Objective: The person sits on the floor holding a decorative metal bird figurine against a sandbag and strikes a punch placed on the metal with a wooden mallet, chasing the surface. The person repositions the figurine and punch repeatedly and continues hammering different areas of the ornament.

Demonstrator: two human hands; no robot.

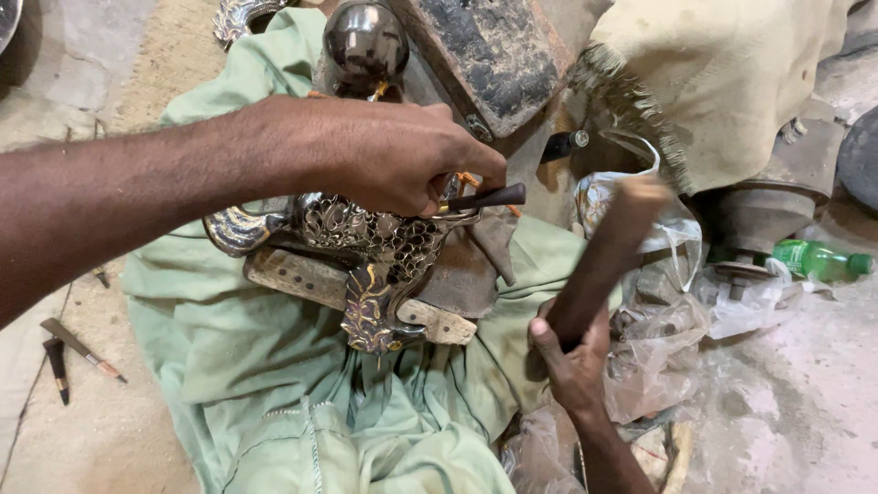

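While the left hand (393, 155) pinches a dark punch (485, 198) against the embossed metal piece (370, 247) on a wooden block (302, 277), the right hand (572, 361) grips a motion-blurred wooden mallet (608, 252); the punch tip is hidden.

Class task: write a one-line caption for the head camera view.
Left hand steadies a chisel on an engraved metal piece; right hand grips a wooden mallet.

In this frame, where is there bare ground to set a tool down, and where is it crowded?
Bare sandy floor lies left of the green cloth, beyond two small chisels. Bare concrete opens lower right, below the green bottle. It is crowded around the engraved metal piece, both hands, and the plastic bags.
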